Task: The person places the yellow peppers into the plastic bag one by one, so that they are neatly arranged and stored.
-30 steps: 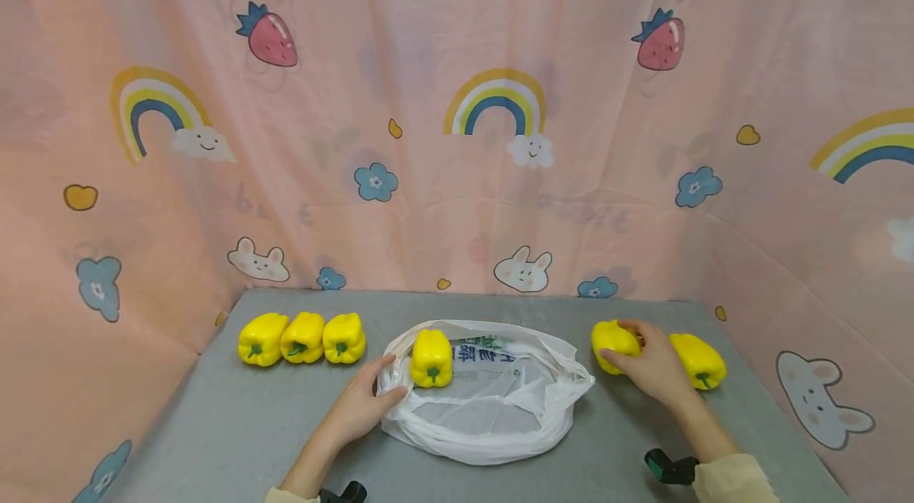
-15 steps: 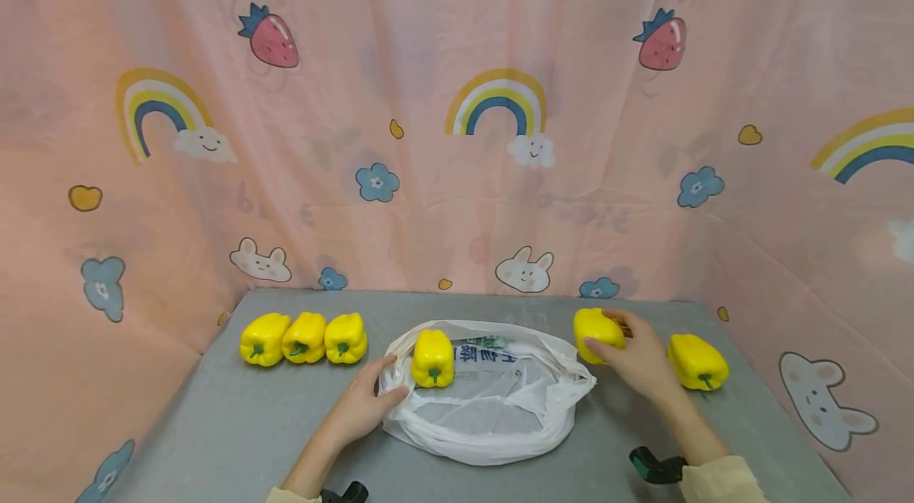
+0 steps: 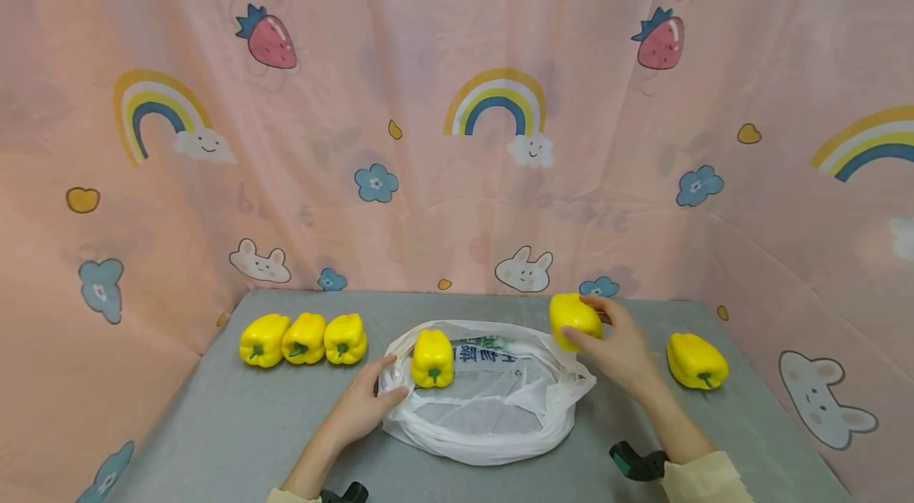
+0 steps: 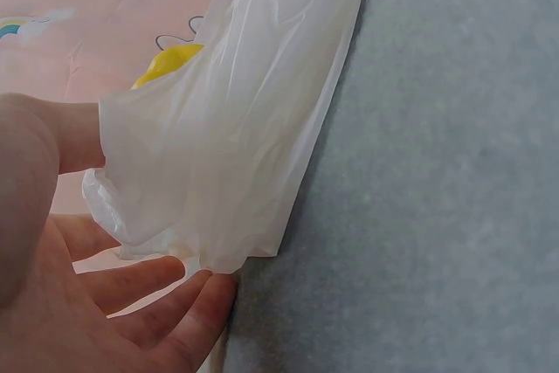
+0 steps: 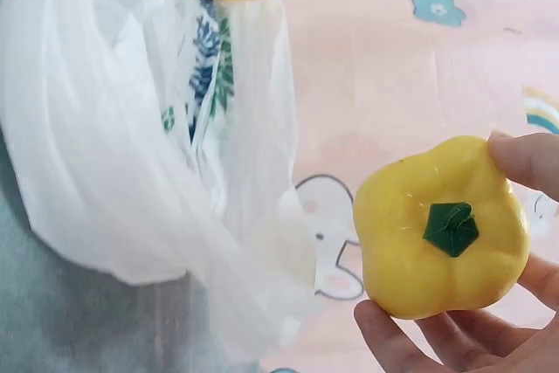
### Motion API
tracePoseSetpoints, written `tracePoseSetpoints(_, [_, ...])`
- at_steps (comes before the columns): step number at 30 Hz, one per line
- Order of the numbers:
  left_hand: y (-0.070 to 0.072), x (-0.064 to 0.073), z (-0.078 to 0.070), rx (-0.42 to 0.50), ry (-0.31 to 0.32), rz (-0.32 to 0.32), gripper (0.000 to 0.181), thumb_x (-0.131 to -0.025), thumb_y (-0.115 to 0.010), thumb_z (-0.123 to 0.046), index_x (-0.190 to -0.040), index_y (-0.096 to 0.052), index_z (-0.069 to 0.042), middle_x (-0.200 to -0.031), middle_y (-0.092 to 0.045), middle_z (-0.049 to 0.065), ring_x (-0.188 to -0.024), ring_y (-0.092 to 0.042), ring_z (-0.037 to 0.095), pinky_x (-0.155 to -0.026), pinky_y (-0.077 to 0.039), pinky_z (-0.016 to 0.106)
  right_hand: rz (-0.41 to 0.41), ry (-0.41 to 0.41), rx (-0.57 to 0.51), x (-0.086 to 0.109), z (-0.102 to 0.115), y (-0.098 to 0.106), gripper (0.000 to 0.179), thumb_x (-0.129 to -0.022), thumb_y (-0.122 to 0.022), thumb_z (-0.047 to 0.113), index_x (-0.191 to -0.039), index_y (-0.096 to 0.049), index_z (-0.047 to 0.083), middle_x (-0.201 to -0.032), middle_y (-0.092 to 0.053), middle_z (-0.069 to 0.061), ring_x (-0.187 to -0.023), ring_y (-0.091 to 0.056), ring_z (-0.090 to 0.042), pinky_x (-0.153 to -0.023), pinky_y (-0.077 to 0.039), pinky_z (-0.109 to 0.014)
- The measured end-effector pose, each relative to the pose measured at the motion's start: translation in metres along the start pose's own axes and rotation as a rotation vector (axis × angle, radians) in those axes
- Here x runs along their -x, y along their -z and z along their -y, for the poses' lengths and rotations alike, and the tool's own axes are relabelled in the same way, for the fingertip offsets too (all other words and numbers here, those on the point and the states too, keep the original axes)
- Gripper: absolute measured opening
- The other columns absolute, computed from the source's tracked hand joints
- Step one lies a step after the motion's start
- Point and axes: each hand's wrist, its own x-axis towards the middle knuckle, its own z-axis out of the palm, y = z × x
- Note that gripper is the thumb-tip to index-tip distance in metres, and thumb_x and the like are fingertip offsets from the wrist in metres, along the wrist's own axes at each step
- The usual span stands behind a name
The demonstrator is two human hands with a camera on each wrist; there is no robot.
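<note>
My right hand (image 3: 620, 346) grips 1 yellow pepper (image 3: 570, 319) near the right rim of the white bag (image 3: 474, 449). My left hand (image 3: 357, 404) holds its left rim; 3 peppers (image 3: 304, 340) line the worktop (image 3: 236, 431).

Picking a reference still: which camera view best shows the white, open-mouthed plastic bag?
The head view: nearly the whole white plastic bag shows, including its open mouth. The left wrist view shows only part of one side, at the left hand; the right wrist view shows a wider part, cropped.

room: right side of white bag (image 3: 485, 447) mouth | obstacles: yellow pepper (image 3: 432, 360) inside left, rim (image 3: 428, 433)
</note>
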Motion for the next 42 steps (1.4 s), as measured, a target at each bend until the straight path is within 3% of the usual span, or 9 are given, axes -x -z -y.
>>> tracePoseSetpoints(16, [0.0, 0.002, -0.002, -0.011, -0.013, -0.007, 0.063, -0.096, -0.071, -0.033, -0.147, -0.05, -0.004, -0.151, -0.045, 0.024, -0.141, -0.04, 0.044, -0.111, -0.035, 0.064, -0.011, 0.111, -0.112, -0.005, 0.023, -0.043, 0.064, -0.092, -0.078, 0.026, -0.143, -0.049, 0.002, -0.141, -0.052, -0.02, -0.123, -0.051, -0.037, -0.1, -0.05, -0.055])
tracePoseSetpoints(21, [0.001, 0.001, -0.001, -0.008, -0.006, -0.005, 0.062, -0.096, -0.071, -0.033, -0.147, -0.05, -0.004, -0.152, -0.044, 0.023, -0.141, -0.04, 0.044, -0.111, -0.034, 0.063, 0.01, 0.1, -0.146, -0.005, 0.028, -0.06, 0.063, -0.092, -0.078, 0.027, -0.143, -0.05, 0.005, -0.142, -0.051, -0.017, -0.124, -0.051, -0.035, -0.099, -0.052, -0.053])
tracePoseSetpoints(32, [-0.001, 0.0, -0.001, -0.014, -0.02, -0.005, 0.063, -0.097, -0.07, -0.034, -0.148, -0.049, -0.005, -0.153, -0.044, 0.023, -0.142, -0.039, 0.043, -0.112, -0.034, 0.062, 0.029, 0.061, -0.201, -0.007, 0.038, -0.093, 0.064, -0.09, -0.079, 0.027, -0.143, -0.05, 0.005, -0.145, -0.049, -0.017, -0.13, -0.047, -0.037, -0.107, -0.044, -0.057])
tracePoseSetpoints(42, [0.001, 0.002, -0.001, -0.003, -0.008, 0.0, 0.064, -0.096, -0.071, -0.034, -0.148, -0.049, -0.005, -0.153, -0.043, 0.024, -0.142, -0.038, 0.044, -0.112, -0.032, 0.064, 0.066, 0.023, -0.221, -0.002, 0.04, -0.122, 0.062, -0.089, -0.08, 0.028, -0.141, -0.053, 0.006, -0.139, -0.054, -0.014, -0.124, -0.052, -0.034, -0.104, -0.047, -0.055])
